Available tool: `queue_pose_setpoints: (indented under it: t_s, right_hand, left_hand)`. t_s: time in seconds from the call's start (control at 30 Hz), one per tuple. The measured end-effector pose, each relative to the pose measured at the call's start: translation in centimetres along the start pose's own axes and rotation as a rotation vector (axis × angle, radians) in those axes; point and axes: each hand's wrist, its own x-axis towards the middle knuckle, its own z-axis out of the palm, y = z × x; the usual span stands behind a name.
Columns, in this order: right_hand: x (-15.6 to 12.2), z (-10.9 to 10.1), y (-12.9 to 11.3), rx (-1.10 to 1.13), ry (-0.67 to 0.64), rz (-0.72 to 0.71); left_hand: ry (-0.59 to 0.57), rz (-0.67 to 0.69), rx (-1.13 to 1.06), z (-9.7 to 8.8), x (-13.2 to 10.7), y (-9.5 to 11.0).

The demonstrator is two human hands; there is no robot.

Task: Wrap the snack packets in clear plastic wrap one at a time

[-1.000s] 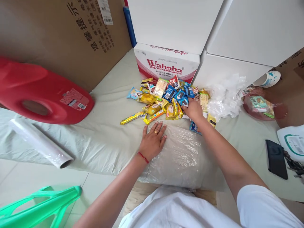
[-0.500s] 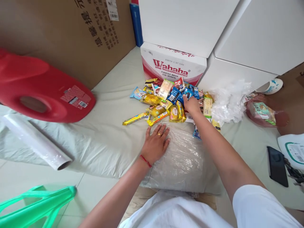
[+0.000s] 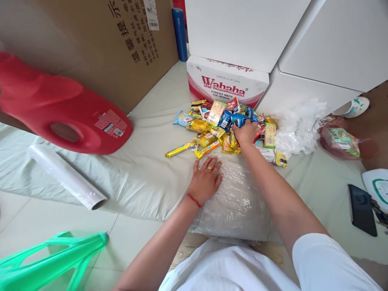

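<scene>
A heap of wrapped snacks (image 3: 206, 139) lies in front of a white and red water carton (image 3: 227, 83). My right hand (image 3: 247, 132) reaches into the heap, thumb and forefinger apart beside a blue snack packet (image 3: 238, 120); its other fingertips are partly hidden. No packet is clearly gripped in it. Nearer to me, my left hand (image 3: 207, 180) rests palm down, fingers spread, on the edge of a clear plastic sheet (image 3: 239, 206). A long yellow snack bar (image 3: 181, 149) lies just beyond its fingertips. My right forearm covers part of the heap's near side.
Left stand a large red jug (image 3: 91, 121), a brown cardboard box (image 3: 91, 52) and a roll of clear film (image 3: 66, 176). Right are crumpled clear plastic (image 3: 300, 127), a reddish bowl (image 3: 342, 141) and a phone (image 3: 362, 210). A green stool (image 3: 75, 250) stands on the floor.
The view has shifted slightly, moving the scene to the right. My right hand has drawn back a little from the blue packets. My left hand stays flat on the plastic sheet.
</scene>
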Motion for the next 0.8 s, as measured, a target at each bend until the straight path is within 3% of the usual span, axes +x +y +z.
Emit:
queue_pose_setpoints:
  t_s: [0.27, 0.47, 0.57, 0.7, 0.8]
  right_hand:
    - [0.7, -0.7, 1.4, 0.013, -0.151, -0.022]
    - [1.1, -0.9, 1.9, 0.145, -0.01, -0.148]
    - [0.0, -3.1, 3.2, 0.444, 0.005, -0.106]
    - [-4.5, -7.6, 8.8, 0.962, -0.185, -0.023]
    - [-9.5, -10.4, 14.1, 0.808, -0.561, -0.037]
  left_hand:
    - [0.012, 0.0, -0.006, 0.0, -0.1, 0.0]
    - [0.002, 0.004, -0.003, -0.1, -0.1, 0.0]
    - [-0.001, -0.002, -0.011, -0.3, -0.1, 0.1]
    - [-0.011, -0.009, -0.026, -0.5, -0.1, 0.2]
    - [-0.018, -0.012, -0.037, -0.6, -0.1, 0.1]
